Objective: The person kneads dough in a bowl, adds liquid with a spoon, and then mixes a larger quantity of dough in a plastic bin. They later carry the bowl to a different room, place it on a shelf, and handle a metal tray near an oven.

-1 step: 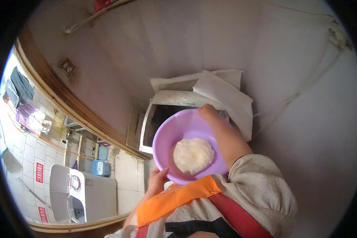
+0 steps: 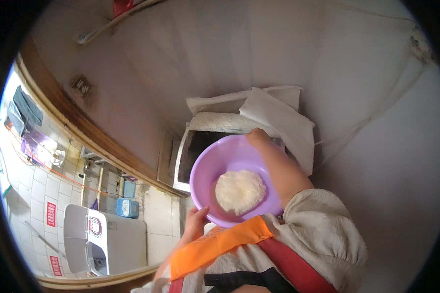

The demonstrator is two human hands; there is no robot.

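Purple basin [image 2: 239, 152] held with two hands, just in front of the torso. Right forearm extended along the basin's right side; far rim gripped by the right hand [image 2: 258, 137], knuckles up, fingers partly hidden. Left arm kept bent and low; near-left rim grasped by the left hand [image 2: 196, 219], thumb at the edge. In the basin, one rounded, rough-surfaced lump of pale dough [image 2: 239, 192] is contained, slightly near of centre, bare wall seen around most of it. Beyond the basin, a white-framed box [image 2: 182, 161] is partly covered; its dark interior cannot be made out. White sheets [image 2: 281, 124] are draped at its far right. Far left, a white washing machine [image 2: 124, 239] is seen, lid raised.
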